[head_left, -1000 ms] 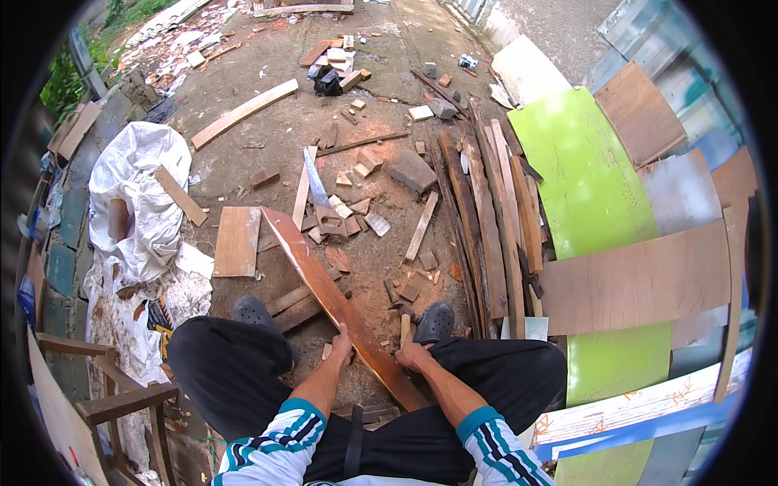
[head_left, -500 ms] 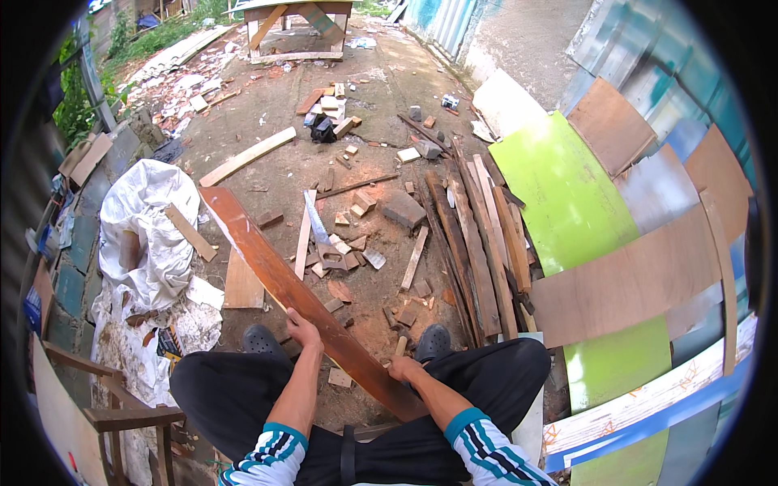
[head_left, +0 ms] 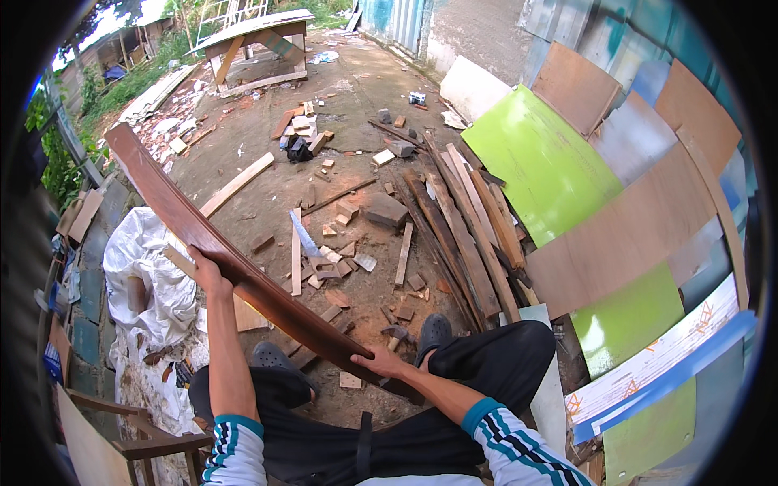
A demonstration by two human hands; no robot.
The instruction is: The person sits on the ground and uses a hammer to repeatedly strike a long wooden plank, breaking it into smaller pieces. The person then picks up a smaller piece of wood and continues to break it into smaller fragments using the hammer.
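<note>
A long reddish-brown varnished wooden board (head_left: 243, 263) slants across in front of me, its far end up at the left and its near end low by my right knee. My left hand (head_left: 211, 274) grips its left edge about midway along. Close to the near end, my right hand (head_left: 381, 363) is closed on the board's right edge. On the ground just beyond my right hand lies a hammer (head_left: 395, 334), close to my right shoe (head_left: 435, 334). A handsaw (head_left: 305, 236) rests among wood offcuts beyond the board.
Several long dark planks (head_left: 454, 235) lie to the right, beside a bright green panel (head_left: 539, 162) and other sheets. A white sack (head_left: 142, 259) is on the left, with a wooden frame (head_left: 162, 445) nearer me. Farther off stand a wooden table (head_left: 259, 49) and scattered offcuts (head_left: 304, 125).
The board's far end has risen and swung left, and its face has turned. My left hand has moved left and farther out along it; my right hand has shifted slightly left.
</note>
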